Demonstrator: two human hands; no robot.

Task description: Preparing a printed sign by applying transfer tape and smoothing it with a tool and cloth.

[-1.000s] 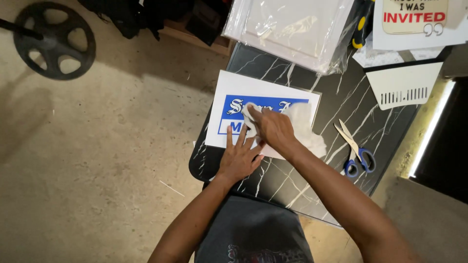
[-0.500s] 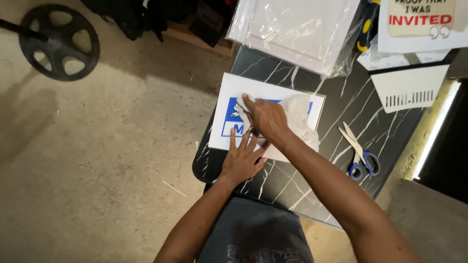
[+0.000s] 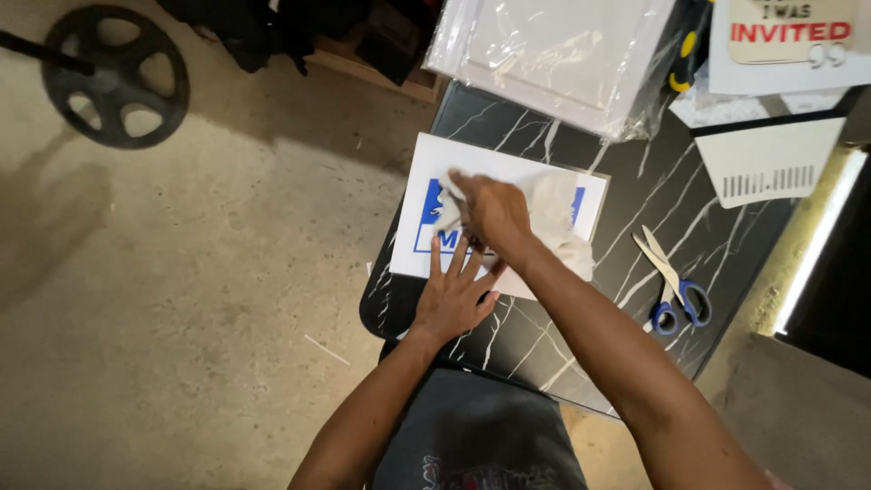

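Two hands [image 3: 472, 263], one white sign [image 3: 508, 177], one cloth [image 3: 553, 213], one pair of scissors [image 3: 670, 281], one wheel [image 3: 115, 77]

Middle of the white sign [image 3: 426, 177] hidden under a white cloth [image 3: 555, 210] and the right hand [image 3: 492, 213], plastic-wrapped panel [image 3: 553, 54] cut off at the top edge, table [image 3: 726, 245] far corner out of frame.

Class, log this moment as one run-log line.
left hand: flat, steadying white sign board | right hand: pressing white cloth on board | scissors: idle on black marble table
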